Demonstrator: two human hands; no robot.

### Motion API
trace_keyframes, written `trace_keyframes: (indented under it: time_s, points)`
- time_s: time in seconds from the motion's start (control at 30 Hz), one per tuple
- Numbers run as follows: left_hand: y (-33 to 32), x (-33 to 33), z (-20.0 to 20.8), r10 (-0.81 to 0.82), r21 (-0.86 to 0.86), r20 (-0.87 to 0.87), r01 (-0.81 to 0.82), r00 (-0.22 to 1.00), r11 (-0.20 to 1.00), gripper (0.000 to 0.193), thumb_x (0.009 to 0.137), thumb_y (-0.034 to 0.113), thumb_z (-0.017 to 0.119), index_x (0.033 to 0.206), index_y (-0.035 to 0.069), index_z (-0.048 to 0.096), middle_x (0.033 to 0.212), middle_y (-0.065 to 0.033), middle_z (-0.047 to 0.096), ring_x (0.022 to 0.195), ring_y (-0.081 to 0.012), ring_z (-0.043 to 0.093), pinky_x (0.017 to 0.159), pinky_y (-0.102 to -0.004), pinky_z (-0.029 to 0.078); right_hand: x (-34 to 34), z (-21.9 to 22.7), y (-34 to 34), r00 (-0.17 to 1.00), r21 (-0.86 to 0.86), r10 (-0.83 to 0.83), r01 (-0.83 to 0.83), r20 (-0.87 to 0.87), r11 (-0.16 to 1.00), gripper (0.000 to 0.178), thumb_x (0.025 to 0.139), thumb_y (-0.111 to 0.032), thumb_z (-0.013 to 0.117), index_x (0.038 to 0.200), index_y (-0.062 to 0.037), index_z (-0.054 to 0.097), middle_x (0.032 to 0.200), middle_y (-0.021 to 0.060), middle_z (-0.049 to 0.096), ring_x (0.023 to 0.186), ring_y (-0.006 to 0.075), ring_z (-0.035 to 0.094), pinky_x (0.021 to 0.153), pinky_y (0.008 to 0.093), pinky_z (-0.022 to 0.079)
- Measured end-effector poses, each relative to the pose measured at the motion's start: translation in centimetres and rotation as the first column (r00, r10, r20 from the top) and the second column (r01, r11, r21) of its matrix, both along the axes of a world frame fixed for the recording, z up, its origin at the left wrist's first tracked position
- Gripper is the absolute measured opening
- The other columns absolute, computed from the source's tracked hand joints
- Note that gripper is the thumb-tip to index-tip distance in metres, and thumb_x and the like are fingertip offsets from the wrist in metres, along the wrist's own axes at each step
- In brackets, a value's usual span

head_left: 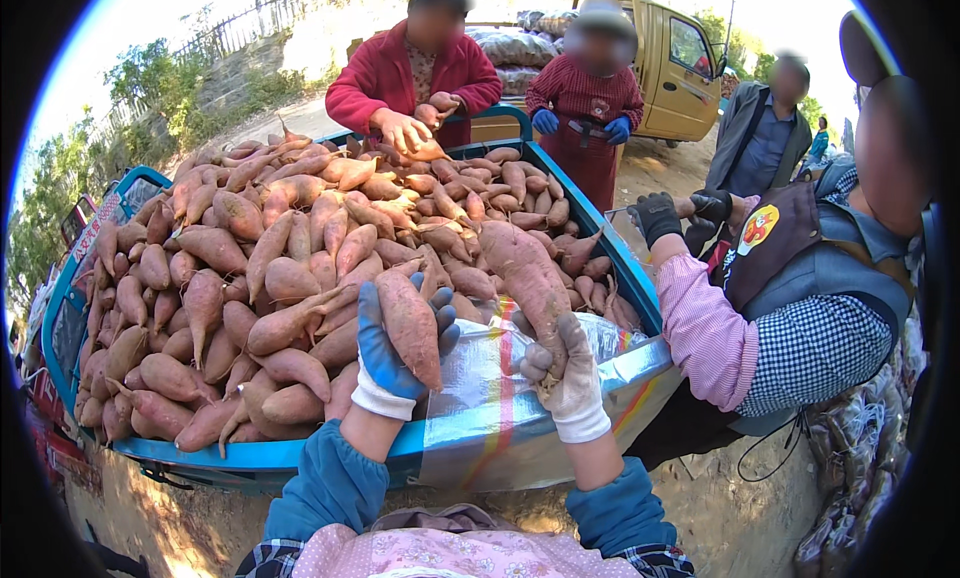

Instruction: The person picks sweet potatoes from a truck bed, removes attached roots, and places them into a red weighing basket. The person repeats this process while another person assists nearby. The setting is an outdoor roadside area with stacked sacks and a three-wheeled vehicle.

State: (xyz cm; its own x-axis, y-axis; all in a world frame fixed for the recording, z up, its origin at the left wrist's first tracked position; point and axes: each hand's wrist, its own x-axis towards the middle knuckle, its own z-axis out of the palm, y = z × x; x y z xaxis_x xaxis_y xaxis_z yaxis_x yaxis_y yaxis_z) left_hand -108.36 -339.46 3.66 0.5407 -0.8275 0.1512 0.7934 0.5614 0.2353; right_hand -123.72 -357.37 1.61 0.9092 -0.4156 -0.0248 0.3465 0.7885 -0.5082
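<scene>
My left hand [385,353], in a blue and white work glove, is closed around a reddish sweet potato [408,323] that stands upright and slightly tilted in the palm. In a pale glove with grey fingers, my right hand [568,378] grips the narrow lower end of a much larger sweet potato [520,263], whose thick end points up and away. Both hands are above the near edge of a blue cart bed [290,470] heaped with sweet potatoes [240,278]. Below and between my hands, a silvery sheet [470,398] drapes over the cart's edge.
Across the cart a person in red [355,88] handles sweet potatoes. Next to them stands a person with blue gloves [617,130]. Close on my right, a person in dark gloves [657,220] leans in. A tan truck [680,108] with sacks is behind; filled bags [870,448] lie lower right.
</scene>
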Motion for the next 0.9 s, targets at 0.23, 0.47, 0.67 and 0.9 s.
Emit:
trace_keyframes:
  time_s: [0.23, 0.47, 0.67, 0.9]
  points:
    - [-0.2, -0.3, 0.3, 0.089, 0.176, -0.032, -0.082, 0.996, 0.981, 0.073, 0.089, 0.067, 0.054, 0.131, 0.007, 0.055, 0.117, -0.0217, 0.064, 0.104, -0.0378, 0.065, 0.089, -0.05, 0.057, 0.4, -0.9, -0.8, 0.991, 0.172, 0.062, -0.081, 0.116, 0.982, 0.064, 0.094, -0.061, 0.053, 0.129, -0.008, 0.052, 0.105, 0.0085, 0.065, 0.056, 0.0083, 0.05, 0.052, 0.0255, 0.039]
    - [-0.4, -0.5, 0.4, 0.027, 0.165, -0.026, -0.023, 0.999, 0.986, 0.084, 0.087, 0.071, 0.053, 0.137, 0.004, 0.048, 0.122, -0.0226, 0.061, 0.11, -0.0405, 0.062, 0.097, -0.0543, 0.051, 0.1, 0.3, -0.1, 0.998, 0.189, -0.012, 0.0, 0.063, 0.982, 0.056, 0.1, -0.057, 0.044, 0.129, -0.0097, 0.054, 0.101, 0.0095, 0.067, 0.056, 0.01, 0.05, 0.049, 0.0262, 0.037]
    - [-0.5, -0.6, 0.6, 0.027, 0.148, -0.019, -0.024, 0.999, 0.989, 0.091, 0.085, 0.074, 0.053, 0.14, 0.002, 0.043, 0.124, -0.0236, 0.06, 0.112, -0.0412, 0.06, 0.098, -0.0539, 0.049, 0.4, -0.1, -0.5, 0.997, 0.228, 0.008, -0.025, 0.077, 0.973, 0.059, 0.1, -0.059, 0.041, 0.127, -0.0083, 0.054, 0.1, 0.011, 0.067, 0.053, 0.0107, 0.048, 0.047, 0.0257, 0.034]
    - [-0.6, -0.3, 0.0, 0.0, 0.137, -0.039, 0.005, 0.999, 0.991, 0.093, 0.084, 0.075, 0.053, 0.141, 0.002, 0.042, 0.124, -0.0241, 0.06, 0.112, -0.0413, 0.06, 0.098, -0.0545, 0.049, 0.3, -0.8, -0.7, 0.988, 0.192, 0.044, -0.073, 0.148, 0.979, 0.059, 0.098, -0.06, 0.047, 0.13, -0.0099, 0.053, 0.104, 0.01, 0.067, 0.058, 0.01, 0.048, 0.049, 0.0255, 0.035]
